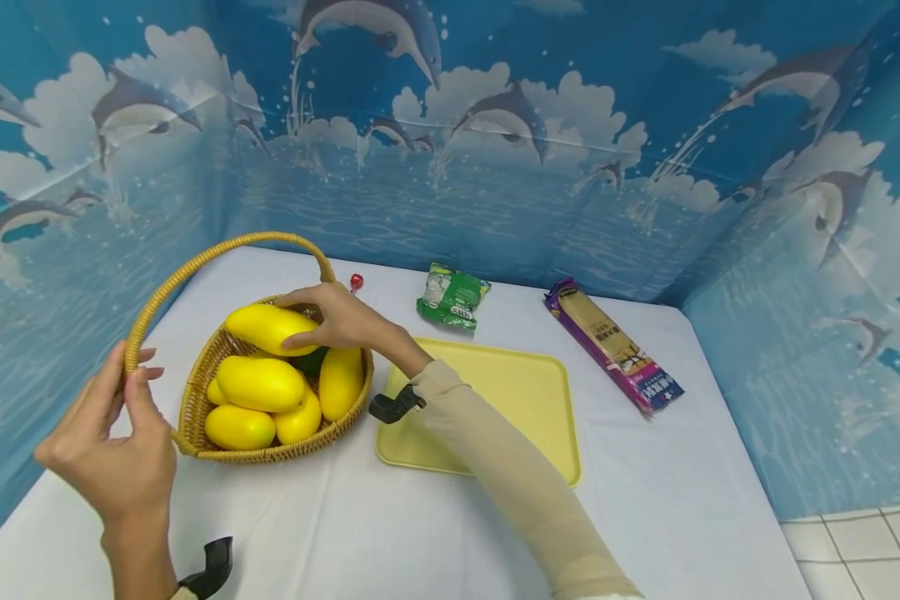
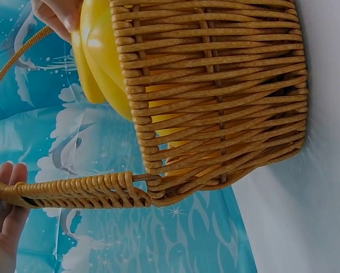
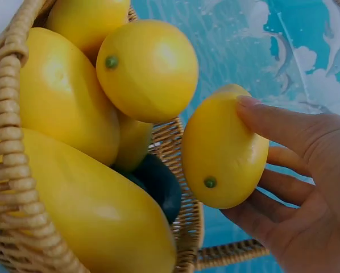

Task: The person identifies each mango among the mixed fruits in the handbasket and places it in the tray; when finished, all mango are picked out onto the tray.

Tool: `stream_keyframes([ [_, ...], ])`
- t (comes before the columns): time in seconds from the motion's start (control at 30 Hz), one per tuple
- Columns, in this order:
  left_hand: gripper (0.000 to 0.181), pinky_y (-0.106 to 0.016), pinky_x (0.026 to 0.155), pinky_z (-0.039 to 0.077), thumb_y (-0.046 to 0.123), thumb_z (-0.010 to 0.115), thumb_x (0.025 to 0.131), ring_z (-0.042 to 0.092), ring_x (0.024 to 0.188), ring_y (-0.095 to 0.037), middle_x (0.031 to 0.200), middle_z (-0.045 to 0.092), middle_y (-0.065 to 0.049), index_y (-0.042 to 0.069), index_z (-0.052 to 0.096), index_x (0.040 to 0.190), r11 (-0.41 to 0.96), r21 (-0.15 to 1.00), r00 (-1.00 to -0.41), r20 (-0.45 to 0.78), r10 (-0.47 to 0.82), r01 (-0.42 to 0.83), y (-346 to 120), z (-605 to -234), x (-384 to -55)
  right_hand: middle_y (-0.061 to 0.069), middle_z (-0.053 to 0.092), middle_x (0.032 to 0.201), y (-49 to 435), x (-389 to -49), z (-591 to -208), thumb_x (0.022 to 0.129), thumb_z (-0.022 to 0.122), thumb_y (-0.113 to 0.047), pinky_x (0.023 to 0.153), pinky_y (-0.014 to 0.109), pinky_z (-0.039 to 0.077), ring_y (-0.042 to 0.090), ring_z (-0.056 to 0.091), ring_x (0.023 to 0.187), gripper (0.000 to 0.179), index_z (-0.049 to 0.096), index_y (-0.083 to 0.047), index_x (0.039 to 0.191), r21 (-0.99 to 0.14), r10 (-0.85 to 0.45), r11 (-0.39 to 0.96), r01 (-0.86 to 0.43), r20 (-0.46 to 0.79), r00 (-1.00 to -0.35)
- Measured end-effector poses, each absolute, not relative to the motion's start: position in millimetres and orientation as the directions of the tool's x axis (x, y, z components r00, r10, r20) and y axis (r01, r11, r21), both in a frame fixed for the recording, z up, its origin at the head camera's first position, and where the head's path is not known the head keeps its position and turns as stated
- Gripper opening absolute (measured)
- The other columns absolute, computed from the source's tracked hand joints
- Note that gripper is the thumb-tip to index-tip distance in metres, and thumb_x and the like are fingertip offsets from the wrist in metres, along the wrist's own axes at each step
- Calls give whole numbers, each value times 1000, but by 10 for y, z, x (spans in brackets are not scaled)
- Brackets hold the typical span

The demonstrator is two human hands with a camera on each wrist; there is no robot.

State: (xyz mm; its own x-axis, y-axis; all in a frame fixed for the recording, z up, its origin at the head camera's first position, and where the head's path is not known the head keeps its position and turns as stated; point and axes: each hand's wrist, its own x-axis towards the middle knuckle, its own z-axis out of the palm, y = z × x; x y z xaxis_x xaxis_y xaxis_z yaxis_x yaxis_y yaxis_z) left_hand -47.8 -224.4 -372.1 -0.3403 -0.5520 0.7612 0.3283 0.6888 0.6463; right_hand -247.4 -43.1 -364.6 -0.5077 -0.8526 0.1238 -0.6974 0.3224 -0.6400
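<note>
So the left hand, at lower left of the frame, has thumb and fingers closed round the basket handle, while the right hand pinches a yellow fruit near the top of the wicker basket. Looks mid-handling, in or out I can't tell; next move probably wants a firm pinch and steady basket.

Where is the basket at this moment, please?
In the head view, the basket stands on the left side of the table, just left of the yellow tray, with the left hand gripping its handle.
</note>
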Motion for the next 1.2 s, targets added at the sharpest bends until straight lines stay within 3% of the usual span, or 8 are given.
stream_keyframes([
  [0.13,29,-12,97,56,2,68,105,67,97,16,111,78,-27,11,76,131,696,638,-338,768,-544,329,-2232,-3723,-488,9,60,156,-255,-2430,-3575,99,81,-22,116,24,49,20,58,140,61,59,-6,154,-645,-857,321,-694,114,-503],
  [0.33,27,-11,95,57,1,69,103,68,96,14,108,77,-30,10,78,128,678,641,-322,768,-554,361,-2201,-3706,-508,12,61,155,98,-2366,-3568,98,83,-16,110,20,54,23,59,140,61,59,-4,153,-687,-856,291,-666,124,-502],
  [0.63,26,-12,95,58,1,71,102,69,94,13,107,77,-32,8,79,125,664,643,-305,766,-566,381,-2182,-3677,-525,13,64,151,640,-2292,-3604,95,86,-17,109,23,55,25,62,136,62,62,-2,150,-640,-838,282,-715,200,-508],
  [0.93,26,-13,94,59,0,72,101,71,93,11,106,76,-33,8,80,124,646,649,-295,760,-580,401,-2167,-3646,-527,12,65,150,1099,-2257,-3687,93,88,-14,113,45,57,29,62,136,63,63,-2,149,-628,-792,326,-706,226,-567],
  [1.2,26,-13,94,59,1,71,102,71,94,11,107,77,-31,10,79,125,654,647,-302,762,-573,393,-2221,-3703,-538,16,65,149,1355,-2256,-3872,92,87,-9,111,45,59,34,63,135,62,63,0,148,-663,-758,385,-642,170,-630],
])
